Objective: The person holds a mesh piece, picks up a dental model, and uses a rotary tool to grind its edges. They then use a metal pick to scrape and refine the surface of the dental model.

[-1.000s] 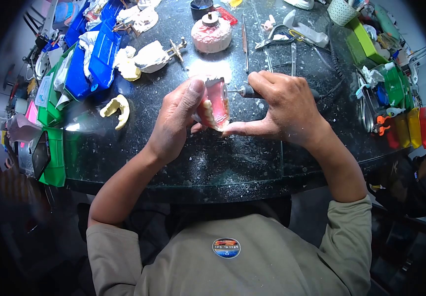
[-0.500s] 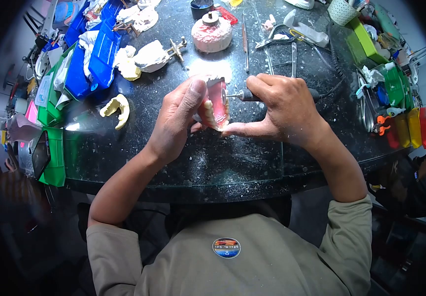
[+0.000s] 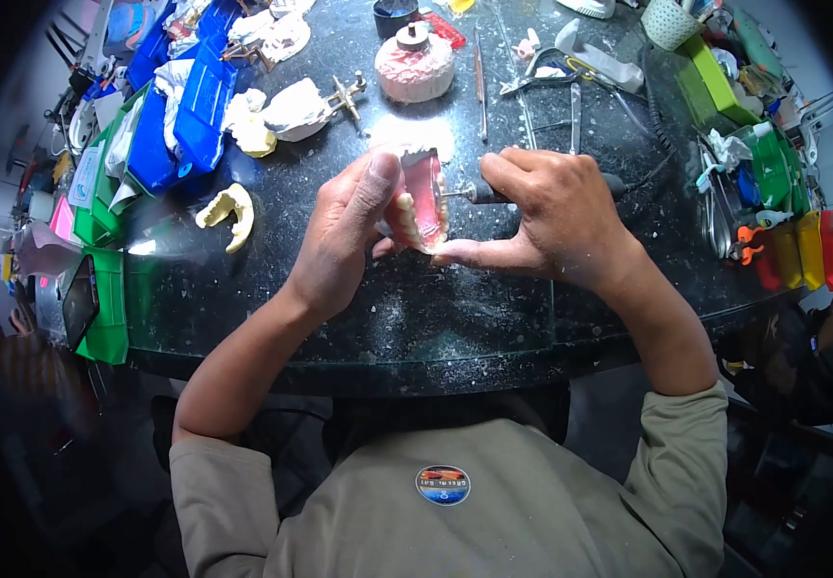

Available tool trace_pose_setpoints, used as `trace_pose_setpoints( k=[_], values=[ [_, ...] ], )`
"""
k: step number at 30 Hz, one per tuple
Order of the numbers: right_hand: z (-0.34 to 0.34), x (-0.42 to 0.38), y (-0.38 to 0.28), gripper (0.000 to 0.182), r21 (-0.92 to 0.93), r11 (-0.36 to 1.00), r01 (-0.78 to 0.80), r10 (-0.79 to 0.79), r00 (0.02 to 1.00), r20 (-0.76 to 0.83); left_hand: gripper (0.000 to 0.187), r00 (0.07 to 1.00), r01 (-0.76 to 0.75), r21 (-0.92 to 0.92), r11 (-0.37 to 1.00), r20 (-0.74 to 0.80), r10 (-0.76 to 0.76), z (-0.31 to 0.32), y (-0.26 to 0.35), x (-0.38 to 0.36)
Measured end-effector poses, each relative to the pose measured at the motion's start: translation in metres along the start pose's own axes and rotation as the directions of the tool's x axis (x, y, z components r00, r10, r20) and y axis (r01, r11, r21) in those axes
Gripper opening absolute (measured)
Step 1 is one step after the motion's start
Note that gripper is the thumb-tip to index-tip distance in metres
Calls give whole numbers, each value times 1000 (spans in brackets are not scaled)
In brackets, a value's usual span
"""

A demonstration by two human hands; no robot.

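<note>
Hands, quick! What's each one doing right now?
Left hand: closed, holding the pink denture.
Right hand: closed around the drill tool, thumb stretched out to the denture.

A khaki short-sleeved shirt (image 3: pixel 532 501) bears 1 round orange-and-blue badge (image 3: pixel 442 485).
</note>
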State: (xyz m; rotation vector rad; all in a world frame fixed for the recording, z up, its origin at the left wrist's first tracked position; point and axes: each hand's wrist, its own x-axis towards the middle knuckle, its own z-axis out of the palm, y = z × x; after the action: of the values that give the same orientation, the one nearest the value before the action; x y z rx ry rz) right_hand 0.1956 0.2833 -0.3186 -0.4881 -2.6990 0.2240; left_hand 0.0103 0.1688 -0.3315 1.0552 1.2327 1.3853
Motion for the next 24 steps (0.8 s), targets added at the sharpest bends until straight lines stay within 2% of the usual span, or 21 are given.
trace_pose_setpoints(
  k=[4, 7, 11, 17, 24],
  values=[
    [-1, 0, 1, 67, -5, 1000, -6, 7, 999, 32, 44, 999, 35, -36, 999, -3, -35, -3, 1, 0],
    [-2, 1, 1, 67, 20, 1000, 5, -4, 996, -88, 44, 995, 96, -138, 986, -8, -98, -5, 2, 1],
    [-2, 2, 2, 67, 9, 1000, 13, -12, 995, -102, 44, 989, 140, -200, 970, -10, -145, -4, 2, 2],
    [-1, 1, 2, 67, 4, 1000, 14, -14, 999, -53, 43, 987, 159, -174, 972, -10, -163, -2, 4, 0],
    [0, 1, 3, 66, 0, 1000, 21, -21, 1000, -16, 45, 998, 65, -24, 998, 16, -65, -2, 3, -1]
  ],
)
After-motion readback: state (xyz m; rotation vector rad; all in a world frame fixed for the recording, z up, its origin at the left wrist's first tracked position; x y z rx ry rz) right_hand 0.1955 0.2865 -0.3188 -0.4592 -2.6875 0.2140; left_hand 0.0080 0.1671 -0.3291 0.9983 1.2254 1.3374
